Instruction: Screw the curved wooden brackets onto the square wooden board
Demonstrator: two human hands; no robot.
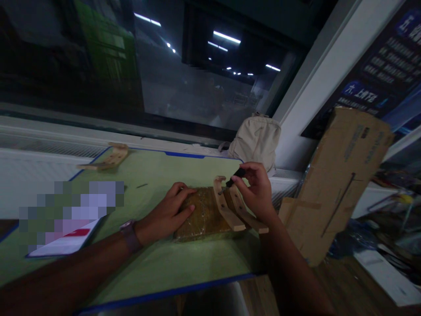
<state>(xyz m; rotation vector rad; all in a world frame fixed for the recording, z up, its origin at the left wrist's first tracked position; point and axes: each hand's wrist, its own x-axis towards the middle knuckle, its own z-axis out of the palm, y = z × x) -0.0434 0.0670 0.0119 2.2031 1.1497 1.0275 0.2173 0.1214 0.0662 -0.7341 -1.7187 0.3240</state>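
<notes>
A brown box wrapped in clear tape (204,215) lies on the green table. My left hand (174,206) grips its left end, the thumb on top and the fingers over the far edge. Across the box's right part rest two curved wooden pieces with holes, one on the left (226,210) and one on the right (245,214). Between thumb and fingers, my right hand (258,188) pinches a short black-handled screwdriver (237,175). It is tilted, and its thin tip points down at the upper part of the left wooden piece; whether the tip touches is unclear.
Another curved wooden piece (113,158) sits at the table's far left corner. A small thin dark item (142,185) and a partly blurred sheet or tablet (62,245) lie on the green tabletop (148,281). Beyond stands a beige backpack (258,136); a cardboard box (342,175) leans at right.
</notes>
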